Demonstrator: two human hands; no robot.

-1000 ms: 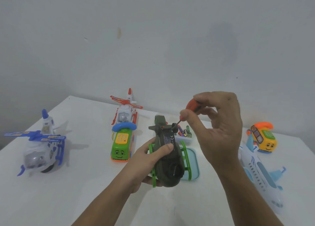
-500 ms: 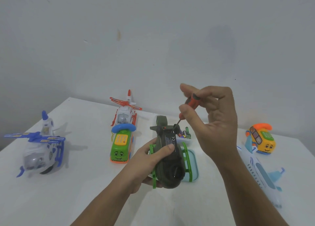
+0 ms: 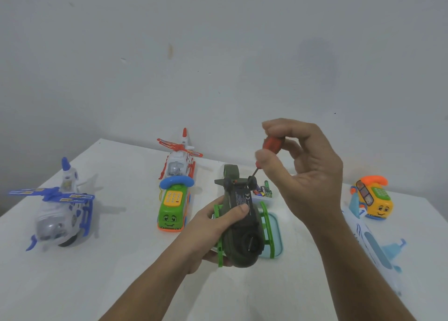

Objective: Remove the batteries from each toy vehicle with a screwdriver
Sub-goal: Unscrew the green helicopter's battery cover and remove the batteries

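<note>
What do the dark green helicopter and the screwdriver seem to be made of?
The helicopter is likely moulded plastic: matt olive body, brighter green skids, printed label on its underside. The screwdriver has a red handle, probably plastic with a slight sheen, and a thin dark shaft, likely metal, too small to judge its finish.

The left hand [image 3: 213, 226] grips a dark green toy helicopter [image 3: 244, 228] belly up above the white table [image 3: 121, 267]. The right hand [image 3: 308, 175] pinches a red-handled screwdriver [image 3: 272, 146], its tip down at the toy's underside. Just behind, a small tray [image 3: 269, 199] holds batteries [image 3: 263, 191]; a green bus [image 3: 172, 209], a blue-and-white helicopter [image 3: 60, 214], a red-and-white helicopter [image 3: 180, 163], a yellow phone toy [image 3: 374, 199] and a white airplane [image 3: 371, 248] stand around.
</note>
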